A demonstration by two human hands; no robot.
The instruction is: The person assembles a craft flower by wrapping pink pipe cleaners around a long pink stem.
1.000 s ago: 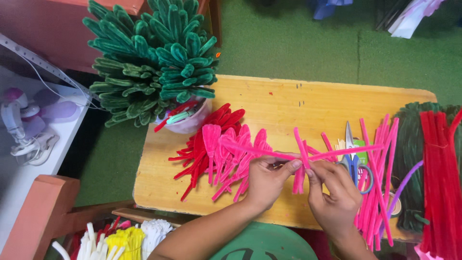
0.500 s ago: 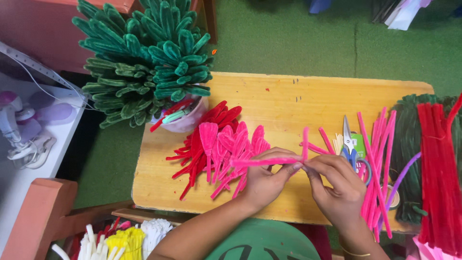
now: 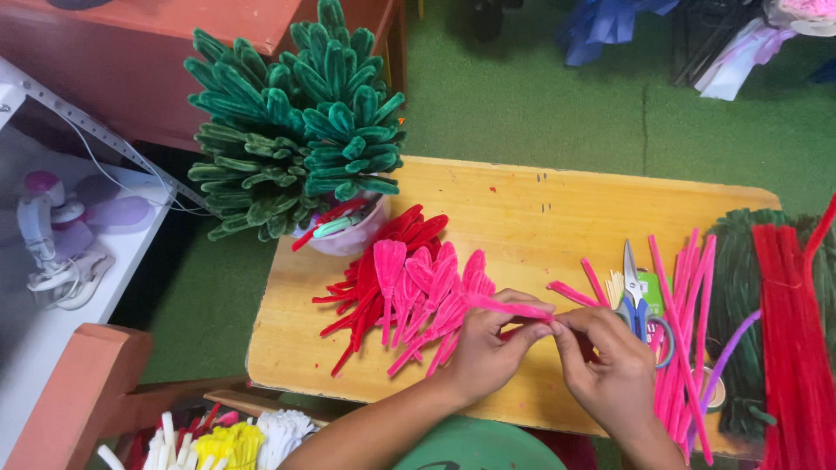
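Observation:
Both hands work over a low yellow wooden table (image 3: 522, 209). My left hand (image 3: 492, 348) and my right hand (image 3: 610, 365) meet and pinch one folded pink pipe cleaner (image 3: 509, 306) between their fingertips. Just left of my hands lies a pile of folded pink petal shapes (image 3: 427, 287) over red ones (image 3: 366, 300). Straight pink pipe cleaners (image 3: 684, 322) lie to the right of my right hand.
Blue-handled scissors (image 3: 636, 300) lie among the pink stems. Dark green (image 3: 740, 287) and red (image 3: 797, 331) pipe cleaner bundles fill the table's right end. A bunch of green pipe cleaner leaves (image 3: 296, 122) stands in a small bowl (image 3: 348, 235) at the back left. White and yellow stems (image 3: 226, 435) sit below left.
The long pink pipe cleaner that stretched between my hands is now folded short, and my hands have drawn closer together.

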